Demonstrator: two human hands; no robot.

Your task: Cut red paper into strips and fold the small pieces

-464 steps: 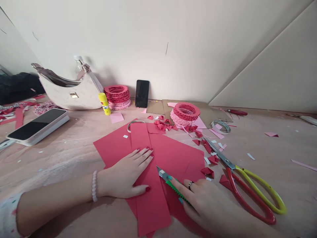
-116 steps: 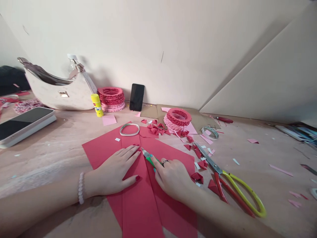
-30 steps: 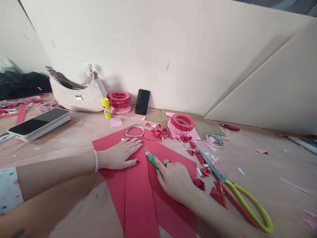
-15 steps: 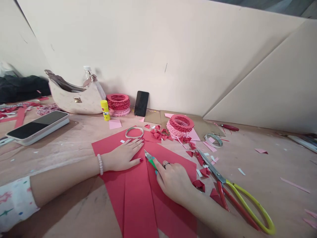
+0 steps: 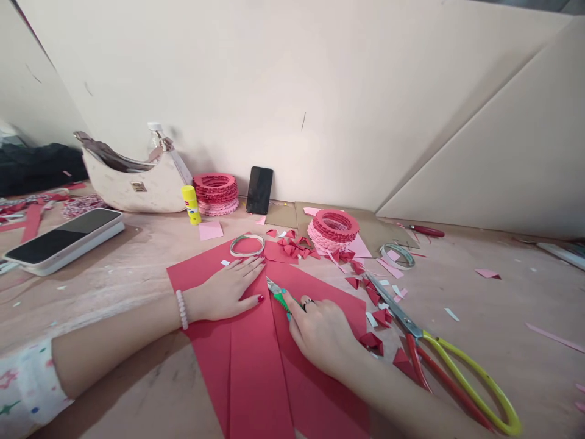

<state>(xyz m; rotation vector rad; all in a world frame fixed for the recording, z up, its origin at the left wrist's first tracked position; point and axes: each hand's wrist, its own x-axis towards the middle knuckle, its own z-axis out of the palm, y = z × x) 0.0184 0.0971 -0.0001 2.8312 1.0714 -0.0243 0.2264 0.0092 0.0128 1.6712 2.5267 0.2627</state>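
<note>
Cutter (image 5: 276, 293) in right hand (image 5: 322, 332) — left hand (image 5: 226, 290) flat

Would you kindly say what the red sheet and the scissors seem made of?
The red sheet: likely matte paper or thin card; it lies flat, with sharp folds. The scissors: shiny metal blades, glossy handles, probably plastic-coated.

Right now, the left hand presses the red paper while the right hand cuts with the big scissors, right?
No: the head view shows the right hand holding a green craft knife; the scissors lie beside it. The left hand presses the red paper.
</note>
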